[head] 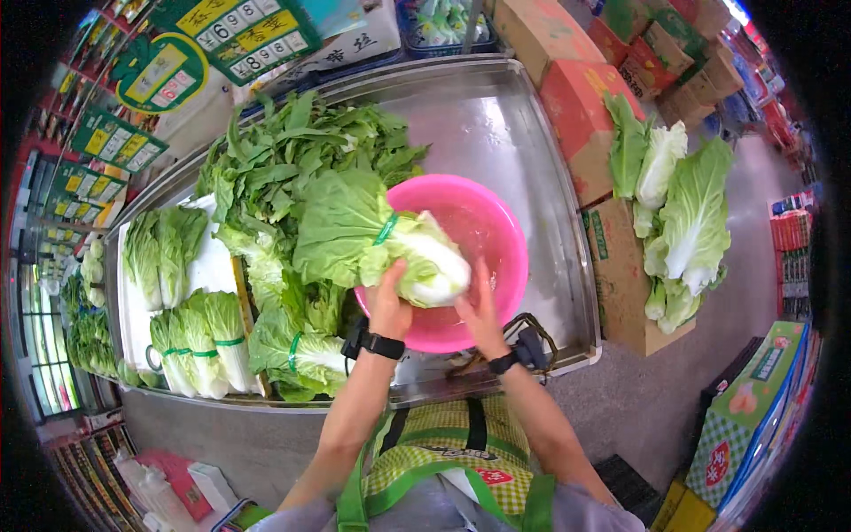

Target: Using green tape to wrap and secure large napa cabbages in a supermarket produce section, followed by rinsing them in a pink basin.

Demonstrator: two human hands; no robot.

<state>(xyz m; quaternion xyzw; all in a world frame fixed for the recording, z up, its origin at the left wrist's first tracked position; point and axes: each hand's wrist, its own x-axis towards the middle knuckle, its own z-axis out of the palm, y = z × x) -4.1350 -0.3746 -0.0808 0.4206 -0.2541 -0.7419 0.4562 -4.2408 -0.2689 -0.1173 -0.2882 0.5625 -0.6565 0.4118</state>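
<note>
A leafy Chinese cabbage point(435, 266), bound with a green band point(385, 229), lies tilted over a pink plastic basin point(508, 233) that holds water. Its leaves point to the upper left and its white base to the right. My left hand point(391, 302) grips it from below, near the band. At the base end, my right hand point(482, 309) has its fingers spread close to the white stem; whether they touch it I cannot tell. Left of the basin are a heap of loose green leaves point(286, 153) and another banded cabbage point(306, 356).
The basin stands in a metal-rimmed display tray point(565, 179). Several banded cabbages point(206, 346) lie on a white board at the left. Cardboard boxes point(615, 266) flank the tray at the right, with loose cabbage leaves point(691, 219) on top. Price signs point(246, 33) hang at the upper left.
</note>
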